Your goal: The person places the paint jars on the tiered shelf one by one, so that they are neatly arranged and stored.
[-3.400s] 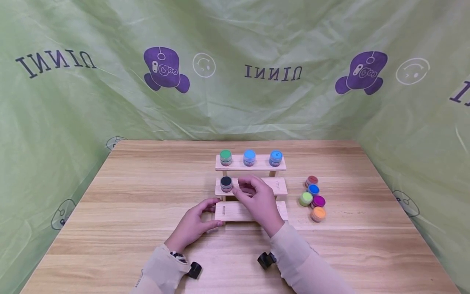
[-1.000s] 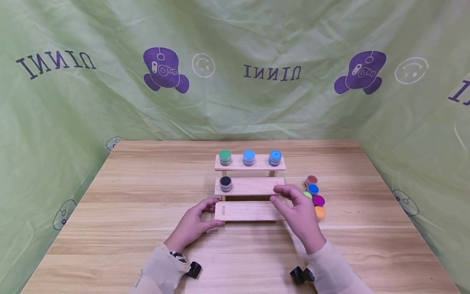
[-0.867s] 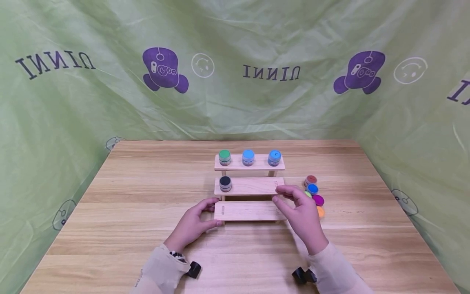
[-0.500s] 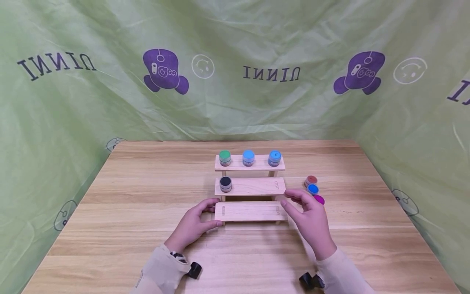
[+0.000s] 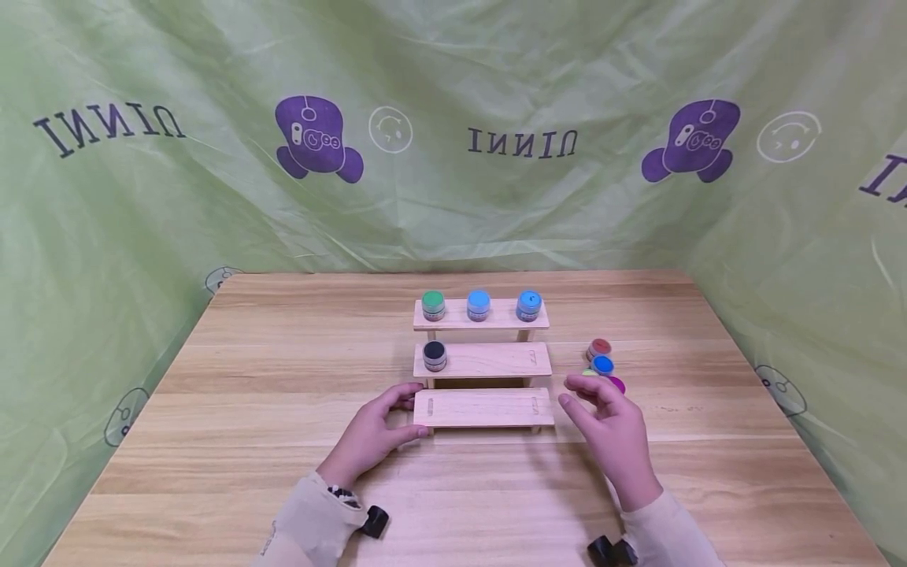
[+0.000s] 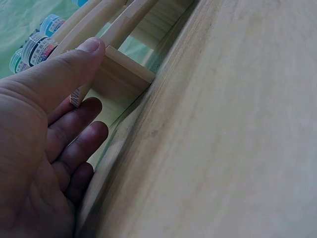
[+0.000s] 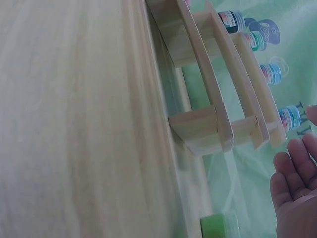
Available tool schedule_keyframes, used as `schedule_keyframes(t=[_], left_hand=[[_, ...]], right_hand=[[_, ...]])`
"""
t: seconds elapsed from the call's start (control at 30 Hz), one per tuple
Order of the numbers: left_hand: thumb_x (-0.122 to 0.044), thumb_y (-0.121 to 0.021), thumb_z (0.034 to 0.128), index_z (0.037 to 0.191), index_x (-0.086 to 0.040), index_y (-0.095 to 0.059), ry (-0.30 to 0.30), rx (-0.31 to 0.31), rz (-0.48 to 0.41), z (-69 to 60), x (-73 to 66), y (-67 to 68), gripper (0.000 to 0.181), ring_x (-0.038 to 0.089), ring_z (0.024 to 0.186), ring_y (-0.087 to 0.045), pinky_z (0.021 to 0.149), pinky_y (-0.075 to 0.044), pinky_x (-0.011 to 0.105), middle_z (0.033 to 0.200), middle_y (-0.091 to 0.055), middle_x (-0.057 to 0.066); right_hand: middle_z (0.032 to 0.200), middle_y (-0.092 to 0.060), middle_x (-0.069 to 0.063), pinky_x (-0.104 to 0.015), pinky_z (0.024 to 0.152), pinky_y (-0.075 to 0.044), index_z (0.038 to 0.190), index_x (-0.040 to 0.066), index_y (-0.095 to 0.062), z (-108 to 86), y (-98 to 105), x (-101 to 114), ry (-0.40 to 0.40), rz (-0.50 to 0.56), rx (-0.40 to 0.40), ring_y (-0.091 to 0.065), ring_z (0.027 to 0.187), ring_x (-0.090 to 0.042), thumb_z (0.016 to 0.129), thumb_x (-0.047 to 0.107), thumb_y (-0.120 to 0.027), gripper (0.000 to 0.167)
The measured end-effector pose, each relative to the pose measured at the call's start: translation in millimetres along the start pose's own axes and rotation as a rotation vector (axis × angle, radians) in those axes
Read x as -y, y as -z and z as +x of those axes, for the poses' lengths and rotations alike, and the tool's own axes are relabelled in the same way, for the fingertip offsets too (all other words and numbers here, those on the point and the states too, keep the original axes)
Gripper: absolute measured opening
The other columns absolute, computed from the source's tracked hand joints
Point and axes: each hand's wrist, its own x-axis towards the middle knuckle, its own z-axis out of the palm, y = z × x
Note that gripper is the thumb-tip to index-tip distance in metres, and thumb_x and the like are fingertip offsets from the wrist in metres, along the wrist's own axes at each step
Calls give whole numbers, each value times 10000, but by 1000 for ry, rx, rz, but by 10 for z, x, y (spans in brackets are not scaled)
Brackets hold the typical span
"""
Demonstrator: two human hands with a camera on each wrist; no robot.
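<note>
A three-tier wooden rack stands mid-table. Its top tier bears a green jar, a light blue jar and a blue jar; a black-lidded jar sits at the left of the middle tier. The left hand holds the lowest tier's left end, thumb in front, fingers behind; in the left wrist view the left hand has its thumb at the board's end. Right of the rack, the right hand holds nothing, its fingers loosely bent, partly covering the loose jars.
Right of the rack lie a red-brown jar, a second blue jar and a magenta jar. A light green jar shows in the right wrist view. A green cloth hangs behind the wooden table.
The right hand has moved from beside the black-lidded jar on the middle tier, rightward and toward the near side, to in front of the loose jars. The left hand has stayed in place.
</note>
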Motion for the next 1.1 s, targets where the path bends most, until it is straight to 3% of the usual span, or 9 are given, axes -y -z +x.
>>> schedule_keyframes(t=[0.1,0.3,0.47,0.73,0.93,1.1], left_hand=[[-285,-903,747,1337,-215,-625,-4,0,-2,-2,-1,1,656,157,1074,-614,1039,-409,470,1072,-679,-72],[-276,-894,762,1337,-209,-625,-3,6,-16,3,11,-1,638,178,1091,-608,1048,-391,487,1092,-682,-33],[-269,-891,767,1332,-213,-628,1,10,-24,1,12,0,626,174,1093,-607,1047,-390,481,1096,-683,-22],[-265,-889,771,1335,-211,-626,0,10,-27,-2,1,3,625,170,1098,-608,1046,-392,472,1106,-684,-27],[-264,-891,766,1342,-210,-623,8,10,-22,-1,-10,4,638,173,1111,-605,1053,-391,480,1131,-679,-28],[-266,-892,765,1342,-210,-623,9,13,-28,-2,-4,4,639,175,1108,-606,1045,-400,481,1126,-679,-21]], right_hand=[[1124,-708,-136,-148,790,-527,1131,-3,-710,-14,20,-13,-14,6,-13,-634,997,10,889,57,-765,256],[1104,-701,-139,-160,895,-507,1116,-24,-710,-16,61,-46,6,31,-40,-652,998,-43,876,1,-759,246],[1121,-706,-96,-166,904,-506,1133,-28,-701,-3,105,-75,-1,23,-64,-648,999,-46,873,11,-767,271],[1224,-681,-133,-146,884,-504,1170,-6,-689,8,189,-123,-62,-12,-77,-628,1018,18,891,57,-764,296],[1168,-694,-77,-133,866,-503,1180,5,-685,6,239,-130,-103,-35,-87,-618,1049,-1,907,96,-755,296],[1149,-687,-92,-184,803,-551,1210,-18,-663,13,278,-162,-132,17,-94,-630,1050,-41,911,89,-749,329]])
